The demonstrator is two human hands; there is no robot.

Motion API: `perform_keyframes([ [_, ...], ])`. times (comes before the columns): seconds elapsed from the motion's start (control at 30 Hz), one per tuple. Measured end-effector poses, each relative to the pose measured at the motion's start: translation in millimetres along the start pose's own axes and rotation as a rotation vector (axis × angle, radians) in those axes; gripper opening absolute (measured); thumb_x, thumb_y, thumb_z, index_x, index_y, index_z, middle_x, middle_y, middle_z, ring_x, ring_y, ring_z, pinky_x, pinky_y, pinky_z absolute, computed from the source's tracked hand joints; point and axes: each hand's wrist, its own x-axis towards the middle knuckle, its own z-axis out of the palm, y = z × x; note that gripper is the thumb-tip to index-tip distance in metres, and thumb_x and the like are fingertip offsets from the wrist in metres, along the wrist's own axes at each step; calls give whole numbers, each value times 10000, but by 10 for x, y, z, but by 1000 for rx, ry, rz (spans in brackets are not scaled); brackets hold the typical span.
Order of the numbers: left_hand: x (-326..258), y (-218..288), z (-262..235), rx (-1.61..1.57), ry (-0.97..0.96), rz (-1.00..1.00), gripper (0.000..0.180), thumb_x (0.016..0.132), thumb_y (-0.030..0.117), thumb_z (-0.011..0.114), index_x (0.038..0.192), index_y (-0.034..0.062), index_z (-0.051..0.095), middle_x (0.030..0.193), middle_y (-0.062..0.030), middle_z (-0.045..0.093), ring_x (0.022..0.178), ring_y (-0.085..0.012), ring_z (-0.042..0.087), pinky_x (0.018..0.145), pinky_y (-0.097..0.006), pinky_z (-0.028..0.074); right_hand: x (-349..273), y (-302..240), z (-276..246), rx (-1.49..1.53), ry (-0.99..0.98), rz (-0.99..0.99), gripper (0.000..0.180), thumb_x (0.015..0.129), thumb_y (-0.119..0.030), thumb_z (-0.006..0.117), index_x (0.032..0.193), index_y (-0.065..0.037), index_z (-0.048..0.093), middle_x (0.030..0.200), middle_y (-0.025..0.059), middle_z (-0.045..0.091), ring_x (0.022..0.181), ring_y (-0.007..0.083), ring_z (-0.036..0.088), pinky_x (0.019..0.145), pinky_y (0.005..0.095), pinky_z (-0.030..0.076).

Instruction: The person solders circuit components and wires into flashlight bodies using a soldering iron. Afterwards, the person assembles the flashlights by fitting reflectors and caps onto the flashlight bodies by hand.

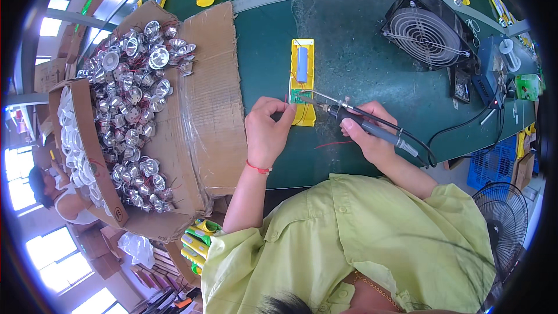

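Note:
A yellow plastic casing [305, 117] lies lengthwise on the green table, holding a blue cylindrical battery cell [302, 65] and a small green circuit board [299, 96]. My left hand [268, 123] is at the casing's left edge beside the board, thumb and fingers pinched; what they hold is too small to make out. From the right, my right hand [373, 139] grips a soldering iron [381, 132] by its dark handle. The iron's tip, with a thin curved metal tube beside it, reaches over the board. Whether the tip touches it, I cannot tell.
Many silver lamp reflectors [133, 96] with wires are heaped on cardboard [212, 99] at left. A black caged fan [427, 32], a blue soldering station [491, 72] and a wire spool [510, 55] stand at right. The iron's cable [430, 145] trails there. Another person [67, 197] is far left.

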Motion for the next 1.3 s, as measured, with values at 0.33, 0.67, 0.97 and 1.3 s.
perform_keyframes([
  [0.33, 40, 31, -25, -28, -53, -53, 162, 776, 114, 668, 782, -47, 647, 794, -66, 583, 687, -113, 542, 621, -235, 421, -12, -60, 50, 224, 81, 106, 178, 798, -102, 670, 867, 9, 548, 746, 71, 620, 658, 90, 590, 588, 223, 497],
  [0.67, 46, 72, -51, -24, -62, -97, 155, 770, 124, 669, 776, -30, 652, 790, -81, 596, 652, -130, 553, 604, -255, 431, -74, -118, -89, 173, 129, -26, 184, 830, -95, 612, 899, 20, 486, 759, 137, 603, 647, 149, 590, 592, 282, 511],
  [0.97, -87, 19, -16, -140, 6, 44, 110, 797, 85, 651, 844, -11, 674, 895, -70, 588, 774, -117, 555, 657, -245, 438, -120, -65, -80, 193, 95, 30, 207, 797, -104, 672, 898, 3, 526, 766, 69, 613, 671, 85, 578, 595, 218, 480],
  [1.3, 6, 95, 14, 111, -71, 67, 117, 743, 100, 683, 799, -3, 684, 855, -88, 562, 795, -185, 558, 697, -284, 440, -99, 18, -32, -1, 94, 25, 193, 769, -144, 697, 836, -20, 567, 700, 18, 602, 612, 44, 522, 542, 208, 422],
])
